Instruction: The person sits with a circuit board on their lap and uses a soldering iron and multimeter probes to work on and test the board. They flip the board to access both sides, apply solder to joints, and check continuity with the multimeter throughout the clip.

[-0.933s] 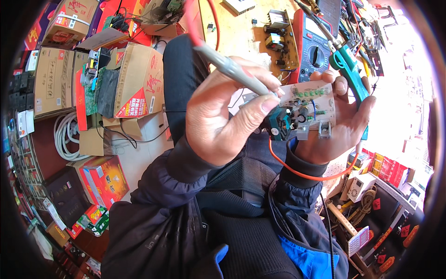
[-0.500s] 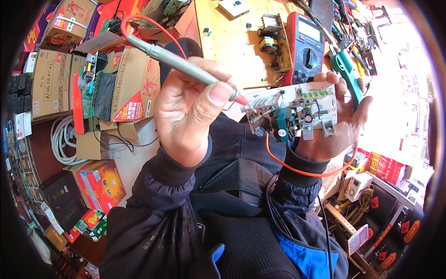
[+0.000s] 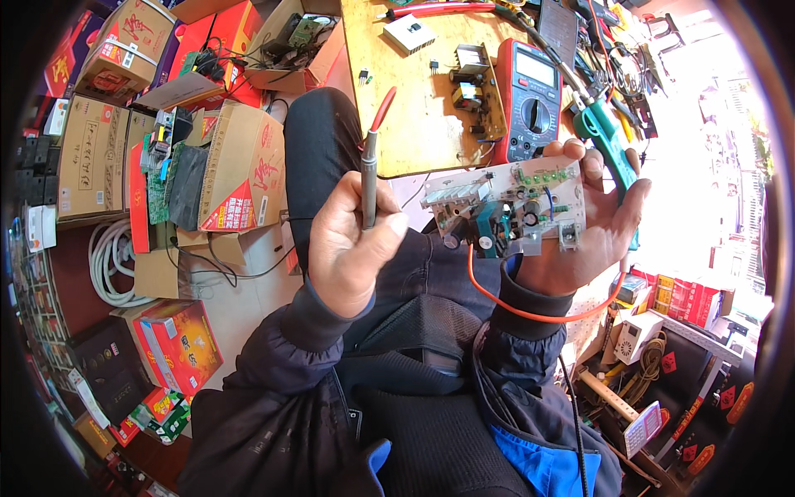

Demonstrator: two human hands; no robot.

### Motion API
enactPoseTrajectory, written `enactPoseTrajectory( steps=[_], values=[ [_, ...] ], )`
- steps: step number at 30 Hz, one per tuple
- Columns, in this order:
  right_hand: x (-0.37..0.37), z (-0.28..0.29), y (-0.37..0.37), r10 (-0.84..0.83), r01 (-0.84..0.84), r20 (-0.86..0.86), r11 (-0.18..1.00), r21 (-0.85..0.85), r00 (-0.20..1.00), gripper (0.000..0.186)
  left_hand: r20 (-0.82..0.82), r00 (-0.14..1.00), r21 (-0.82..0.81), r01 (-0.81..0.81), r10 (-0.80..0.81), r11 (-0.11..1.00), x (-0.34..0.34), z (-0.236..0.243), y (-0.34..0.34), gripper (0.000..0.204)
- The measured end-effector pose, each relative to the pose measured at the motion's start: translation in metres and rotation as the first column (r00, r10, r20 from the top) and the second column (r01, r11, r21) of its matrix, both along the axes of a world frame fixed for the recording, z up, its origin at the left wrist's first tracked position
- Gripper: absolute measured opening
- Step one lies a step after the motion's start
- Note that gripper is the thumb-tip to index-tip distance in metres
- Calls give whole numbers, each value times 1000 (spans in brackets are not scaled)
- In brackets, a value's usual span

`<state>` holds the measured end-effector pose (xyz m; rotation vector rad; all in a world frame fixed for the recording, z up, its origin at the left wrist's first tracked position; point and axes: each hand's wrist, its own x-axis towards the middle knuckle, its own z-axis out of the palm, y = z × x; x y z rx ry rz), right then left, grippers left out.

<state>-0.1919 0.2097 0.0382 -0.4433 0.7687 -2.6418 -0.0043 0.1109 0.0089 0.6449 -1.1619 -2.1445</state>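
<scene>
My left hand [image 3: 352, 240] is closed on a grey test probe [image 3: 369, 186], pinched between thumb and fingers and held nearly upright. A red lead [image 3: 384, 108] rises from its top; the lower end is hidden by my thumb. To the right, my right hand [image 3: 580, 257] holds a circuit board [image 3: 571, 195] from behind, with its component side in view. Several green parts and a dark transformer sit on it. An orange wire [image 3: 530, 306] loops below the board toward my right wrist. A green-handled tool [image 3: 603, 137] passes behind my right thumb; whether my fingers grip it is unclear.
A red multimeter [image 3: 534, 99] lies on the wooden tabletop [image 3: 406, 124] beyond the board, beside another circuit board [image 3: 480, 87] and a white block [image 3: 409, 33]. Open cartons [image 3: 240, 166] crowd the left. Cables and tools lie at the upper right.
My left hand has drawn the probe leftward, away from the board's left edge, and turned it from slanted to nearly upright. My right hand still holds the board.
</scene>
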Motion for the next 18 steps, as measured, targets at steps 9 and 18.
enactPoseTrajectory(
  steps=[9,18],
  values=[
    [6,2,-1,-28,28,-46,1000,-3,999,43,148,988,-196,70,-41,978,-7,16,-2,9],
    [8,2,-2,-46,49,-75,998,40,996,42,-134,991,-156,-34,13,987,-13,29,-17,35]
  ],
)
